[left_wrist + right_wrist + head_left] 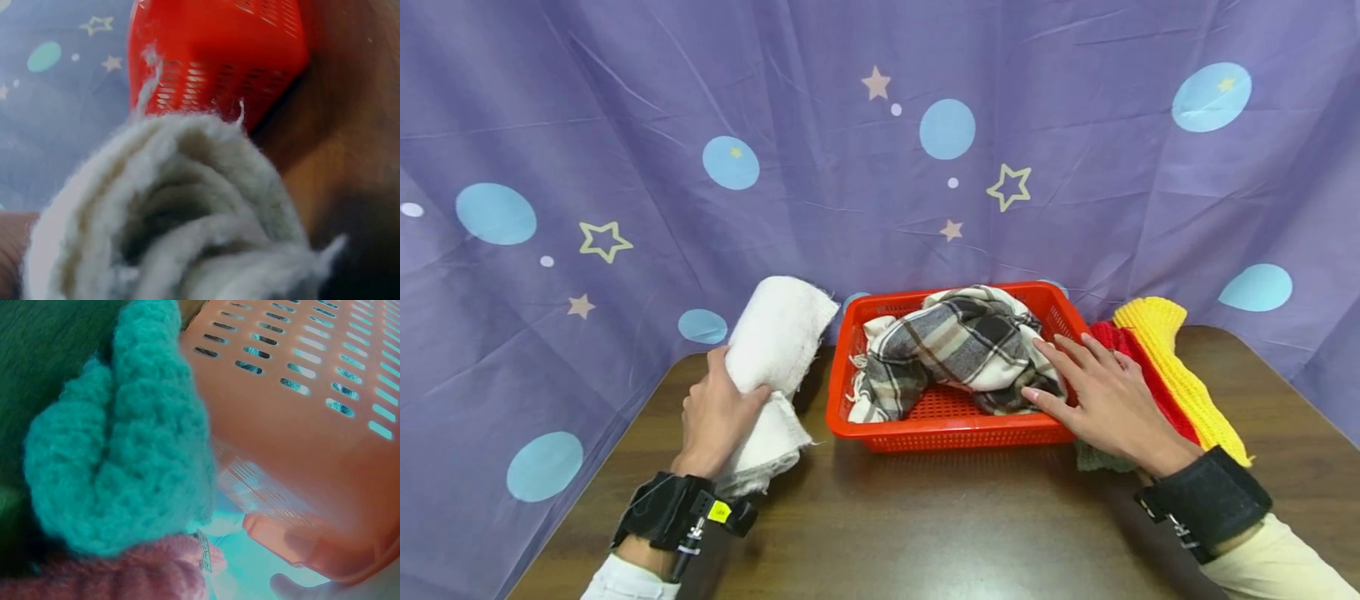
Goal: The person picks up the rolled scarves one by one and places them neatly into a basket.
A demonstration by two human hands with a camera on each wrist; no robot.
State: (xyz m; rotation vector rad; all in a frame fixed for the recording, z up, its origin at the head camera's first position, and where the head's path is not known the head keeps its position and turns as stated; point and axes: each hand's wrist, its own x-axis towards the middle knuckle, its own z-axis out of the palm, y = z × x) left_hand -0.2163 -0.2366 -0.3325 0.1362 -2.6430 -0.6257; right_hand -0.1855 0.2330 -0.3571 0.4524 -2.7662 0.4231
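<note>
White woolly roll [778, 329], head view: stands left of the red basket [966, 427], held in the left hand [718, 412]. Fingers wrapped over its outer side, thumb across the near face. Long axis runs away from the person, top end leaning right, toward the basket's far left corner; frayed edge faces the basket. Loose flap below the thumb. Strip of bench [955, 517] shows between roll and basket wall. Basket lies crosswise, long side toward the person; plaid cloth [951, 342] bunched inside, more to the right and middle than at the near wall. Right hand [1108, 404] at the opposite end, over the right rim, fingers spread wide and holding nothing; whether the tips touch the plaid, cannot tell. Left hand is clearly the nearer to the roll. Red knit [1153, 375] and yellow knit [1191, 387] lie right of the basket, beyond the right hand.

Left wrist view: coiled end of the roll faces the camera, layers loose; basket wall just beyond it. Contact unclear. Fingers mostly hidden.

Right wrist view: colours shifted. Teal-looking knit roll [125, 456] close beside the basket's perforated wall, pinkish knit below it. One fingertip shows low at right, gripping neither.
</note>
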